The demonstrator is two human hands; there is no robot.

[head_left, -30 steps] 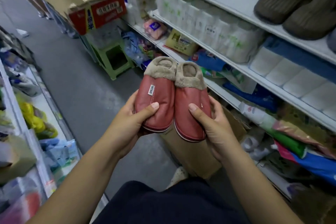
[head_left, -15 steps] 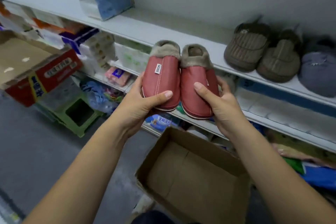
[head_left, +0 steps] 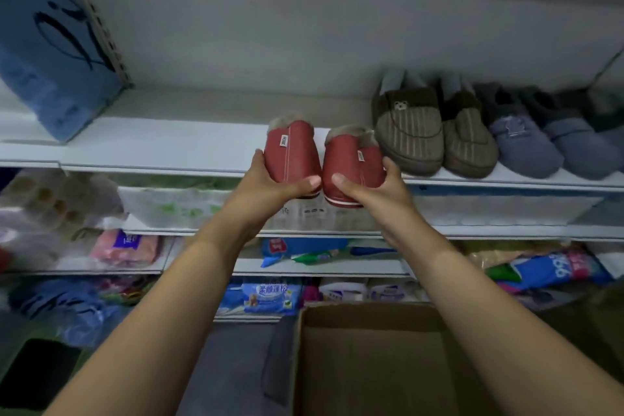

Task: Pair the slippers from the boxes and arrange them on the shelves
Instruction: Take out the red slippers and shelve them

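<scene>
Two red slippers with beige fleece lining are held side by side at the front edge of the white top shelf [head_left: 169, 145]. My left hand [head_left: 270, 184] grips the toe of the left red slipper [head_left: 290, 154], thumb across its front. My right hand [head_left: 371, 189] grips the toe of the right red slipper [head_left: 351, 165]. Their heels reach over the shelf, the toes still overhang its edge. Just to the right on the same shelf stand a brown striped pair [head_left: 408, 135] and a grey-blue pair [head_left: 526, 145].
An open cardboard box [head_left: 371, 365] sits below my arms. A blue printed bag [head_left: 50, 54] leans at the shelf's left end. Lower shelves hold tissue packs [head_left: 270, 294] and other packaged goods. A green stool [head_left: 33, 371] is at the bottom left.
Both hands have lifted the red pair up and forward from chest height to the top shelf edge, beside the brown pair. My view has swung up toward the shelf.
</scene>
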